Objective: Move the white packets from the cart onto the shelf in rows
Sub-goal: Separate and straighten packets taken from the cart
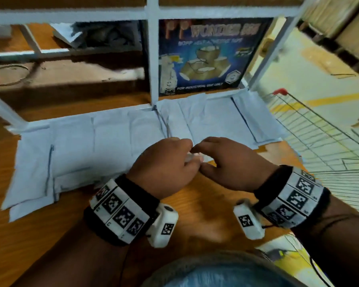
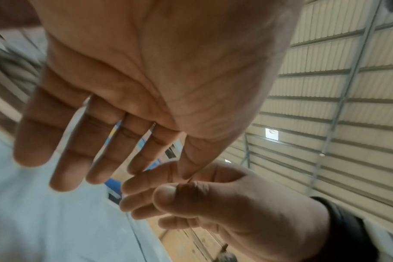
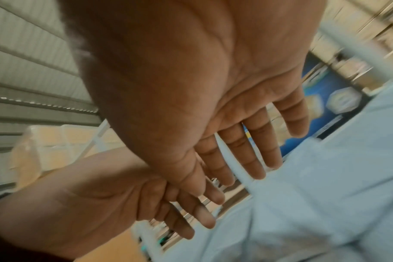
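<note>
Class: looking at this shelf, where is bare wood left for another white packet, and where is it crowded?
Bare wood lies in front of the packet row, under both wrists. More lies left front. Crowded: from the blue tape box forward, packets overlap.

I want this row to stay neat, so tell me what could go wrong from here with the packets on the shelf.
1. The white packets overlap at their edges; the left hand and right hand hover close above them with open fingers, so a brush could shift the row.
2. The packets at the left end lie skewed and stacked, nearer the front of the wooden shelf; they may slide further out of line.
</note>
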Demonstrator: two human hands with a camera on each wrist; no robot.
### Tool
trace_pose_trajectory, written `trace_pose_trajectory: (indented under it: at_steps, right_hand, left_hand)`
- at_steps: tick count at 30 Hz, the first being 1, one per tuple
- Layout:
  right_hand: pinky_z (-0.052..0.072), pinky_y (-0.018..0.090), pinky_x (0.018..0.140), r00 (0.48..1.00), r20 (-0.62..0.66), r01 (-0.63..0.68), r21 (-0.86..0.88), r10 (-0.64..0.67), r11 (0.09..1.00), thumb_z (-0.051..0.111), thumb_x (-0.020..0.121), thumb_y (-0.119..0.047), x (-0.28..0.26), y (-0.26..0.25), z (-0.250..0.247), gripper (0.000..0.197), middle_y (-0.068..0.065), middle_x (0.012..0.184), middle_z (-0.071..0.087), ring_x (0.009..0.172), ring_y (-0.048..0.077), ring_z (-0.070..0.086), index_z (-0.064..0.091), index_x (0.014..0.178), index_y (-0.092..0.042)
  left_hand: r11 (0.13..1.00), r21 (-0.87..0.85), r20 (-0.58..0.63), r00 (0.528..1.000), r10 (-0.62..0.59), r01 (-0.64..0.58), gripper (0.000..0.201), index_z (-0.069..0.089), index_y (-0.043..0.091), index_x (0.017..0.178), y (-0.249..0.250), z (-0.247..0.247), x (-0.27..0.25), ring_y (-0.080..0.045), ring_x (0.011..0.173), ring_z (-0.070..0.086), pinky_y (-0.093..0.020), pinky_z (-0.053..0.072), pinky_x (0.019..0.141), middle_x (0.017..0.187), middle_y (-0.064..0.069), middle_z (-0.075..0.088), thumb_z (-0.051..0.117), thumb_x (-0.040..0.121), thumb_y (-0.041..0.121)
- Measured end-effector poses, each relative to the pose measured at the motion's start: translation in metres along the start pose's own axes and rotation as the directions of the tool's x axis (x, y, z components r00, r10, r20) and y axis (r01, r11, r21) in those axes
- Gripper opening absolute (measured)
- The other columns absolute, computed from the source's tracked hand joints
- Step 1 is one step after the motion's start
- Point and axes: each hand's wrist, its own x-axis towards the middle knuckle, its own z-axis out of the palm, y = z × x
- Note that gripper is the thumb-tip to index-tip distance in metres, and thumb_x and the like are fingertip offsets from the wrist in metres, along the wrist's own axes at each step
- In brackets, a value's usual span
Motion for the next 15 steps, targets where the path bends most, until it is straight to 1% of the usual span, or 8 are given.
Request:
trace_pose_trajectory:
  at_steps: [2,3,5,7,10,12,13,15]
  right_hand:
    - [0.045,0.029,0.085,0.997,-0.026,-0.077,-0.002,0.077,0.997,0.055,0.102,-0.046,-0.023,0.033,-0.007,0.04,-0.004,0.125,0.069,0.115,0.018,0.065,0.065,0.137,-0.029]
    - [0.049,0.031,0.089,0.993,-0.037,-0.112,0.015,0.113,0.994,0.056,0.103,-0.046,-0.034,0.05,-0.011,0.041,-0.004,0.128,0.069,0.116,0.018,0.065,0.065,0.138,-0.029]
    - [0.055,0.04,0.097,0.983,-0.053,-0.173,0.053,0.176,0.984,0.051,0.102,-0.056,-0.055,0.084,-0.018,0.049,-0.004,0.131,0.069,0.118,0.018,0.066,0.064,0.14,-0.029]
    - [0.055,0.042,0.101,0.969,-0.065,-0.234,0.075,0.239,0.969,0.045,0.099,-0.065,-0.073,0.121,-0.026,0.058,-0.006,0.135,0.068,0.121,0.017,0.065,0.062,0.142,-0.032]
    - [0.052,0.041,0.106,0.947,-0.065,-0.306,0.104,0.314,0.946,0.054,0.103,-0.058,-0.098,0.182,-0.035,0.049,-0.007,0.141,0.066,0.127,0.016,0.062,0.06,0.145,-0.033]
    - [0.052,0.037,0.105,0.937,-0.072,-0.332,0.134,0.343,0.934,0.057,0.104,-0.055,-0.114,0.225,-0.04,0.046,-0.01,0.14,0.067,0.126,0.014,0.063,0.061,0.144,-0.034]
    - [0.052,0.035,0.101,0.927,-0.071,-0.355,0.147,0.368,0.923,0.057,0.103,-0.056,-0.121,0.248,-0.043,0.045,-0.011,0.137,0.068,0.123,0.013,0.064,0.062,0.142,-0.035]
    - [0.052,0.035,0.097,0.904,-0.052,-0.409,0.181,0.424,0.894,0.056,0.102,-0.059,-0.134,0.295,-0.044,0.045,-0.012,0.131,0.068,0.119,0.011,0.064,0.063,0.139,-0.036]
  left_hand:
    - [0.999,0.012,0.034,0.998,0.052,-0.052,0.046,0.069,0.025,0.12,0.031,0.013,0.019,-0.023,0.099,0.068,-0.048,0.059,0.084,0.11,-0.001,0.072,0.048,0.104,0.063]
    - [0.997,0.019,0.058,0.996,0.068,-0.069,0.046,0.068,0.024,0.124,0.045,0.019,0.029,-0.023,0.103,0.069,-0.049,0.059,0.087,0.115,-0.001,0.073,0.05,0.105,0.062]
    - [0.994,0.043,0.102,0.99,0.095,-0.1,0.045,0.068,0.023,0.127,0.076,0.031,0.051,-0.022,0.103,0.069,-0.049,0.06,0.089,0.119,-0.001,0.073,0.053,0.106,0.06]
    - [0.987,0.084,0.145,0.982,0.121,-0.134,0.047,0.067,0.022,0.129,0.109,0.044,0.074,-0.021,0.103,0.069,-0.048,0.06,0.091,0.12,-0.001,0.073,0.052,0.107,0.061]
    - [0.979,0.117,0.198,0.97,0.14,-0.165,0.052,0.066,0.022,0.139,0.158,0.062,0.109,-0.022,0.113,0.07,-0.041,0.059,0.097,0.13,-0.002,0.073,0.052,0.108,0.061]
    - [0.973,0.133,0.231,0.96,0.157,-0.19,0.05,0.067,0.022,0.137,0.189,0.076,0.132,-0.021,0.113,0.069,-0.04,0.057,0.094,0.128,-0.002,0.074,0.053,0.108,0.06]
    - [0.97,0.138,0.245,0.956,0.163,-0.201,0.049,0.068,0.021,0.134,0.205,0.083,0.145,-0.021,0.11,0.069,-0.039,0.058,0.092,0.125,-0.002,0.074,0.053,0.108,0.06]
    - [0.967,0.147,0.273,0.948,0.161,-0.207,0.049,0.069,0.021,0.135,0.234,0.101,0.171,-0.021,0.109,0.07,-0.039,0.058,0.092,0.124,-0.004,0.075,0.054,0.107,0.059]
